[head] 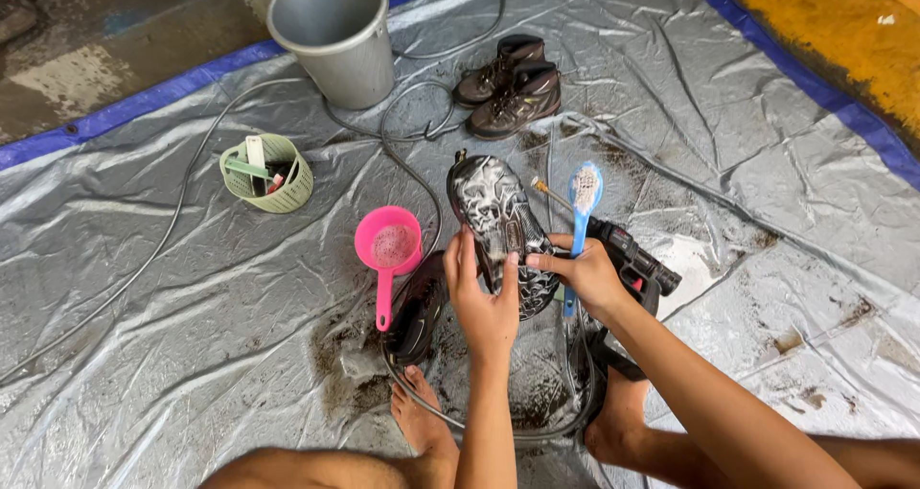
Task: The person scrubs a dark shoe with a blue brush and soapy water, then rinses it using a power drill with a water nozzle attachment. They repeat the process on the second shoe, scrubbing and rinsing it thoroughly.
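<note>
While your left hand [484, 302] grips the soapy shoe [500, 225] sole-up over the grey tarp [192, 297], your right hand [586, 276] clasps the blue brush [581, 216] and touches the shoe's heel, beside the pink scoop [387, 247].

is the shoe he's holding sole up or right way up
Sole up. The shoe shows its treaded underside, covered in white suds, gripped by the left hand and right hand.
</note>
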